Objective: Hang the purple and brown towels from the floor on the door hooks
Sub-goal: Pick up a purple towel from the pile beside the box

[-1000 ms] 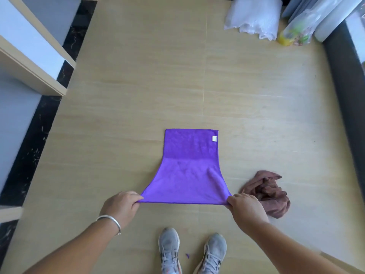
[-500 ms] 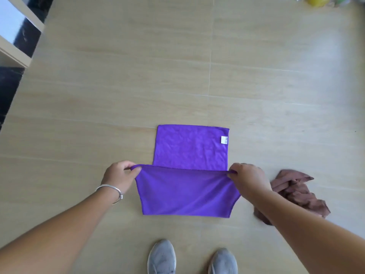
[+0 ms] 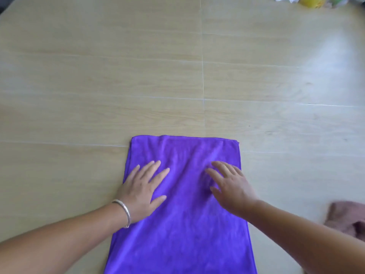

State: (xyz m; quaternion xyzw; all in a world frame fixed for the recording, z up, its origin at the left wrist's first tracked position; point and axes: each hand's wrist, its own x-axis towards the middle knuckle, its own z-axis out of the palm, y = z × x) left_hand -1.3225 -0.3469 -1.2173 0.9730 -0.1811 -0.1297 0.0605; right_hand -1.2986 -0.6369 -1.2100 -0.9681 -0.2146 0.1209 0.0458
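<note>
The purple towel [image 3: 183,224] lies folded in half on the wooden floor, its far edges lined up. My left hand [image 3: 143,189] rests flat on its left part, fingers spread, a silver bracelet on the wrist. My right hand [image 3: 230,186] lies flat on its right part, fingers apart too. Neither hand grips the cloth. The brown towel [image 3: 347,220] sits crumpled on the floor at the right edge, apart from the purple one and partly cut off by the frame. No door or hooks are in view.
Light wooden floor [image 3: 177,76] stretches ahead. At the top right corner lies a yellow and green item in plastic [image 3: 314,1], mostly out of frame.
Both hands carried the near edge of the purple towel forward onto the far edge, let go, and now lie flat on the folded cloth. The camera has dropped closer to the floor.
</note>
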